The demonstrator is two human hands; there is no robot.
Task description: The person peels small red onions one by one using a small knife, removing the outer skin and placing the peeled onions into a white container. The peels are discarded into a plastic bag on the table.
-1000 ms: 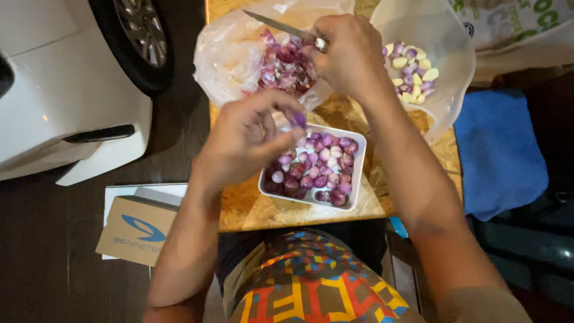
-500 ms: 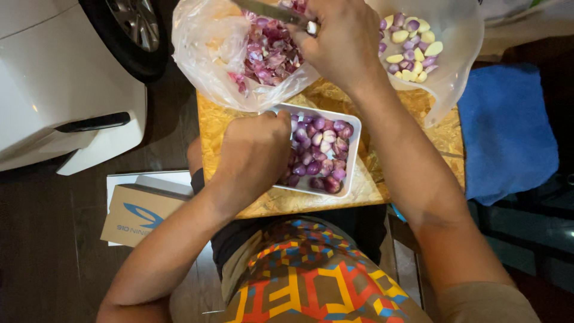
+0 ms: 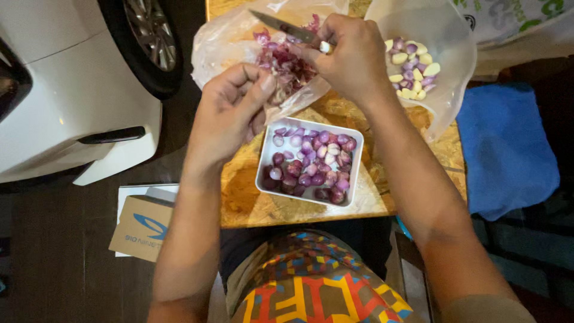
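Shallots (image 3: 311, 162) fill our near white tray; our right hand (image 3: 350, 57) grips the knife (image 3: 281, 26) pointing far-left, left hand (image 3: 230, 113) curled, perhaps pinching one.

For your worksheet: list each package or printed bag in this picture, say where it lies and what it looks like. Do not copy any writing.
Brown cardboard box with a blue curved mark: on the dark floor, lower left, lying on white sheets.
White plastic bag with green print: top right corner, crumpled.
No screens or signs show.
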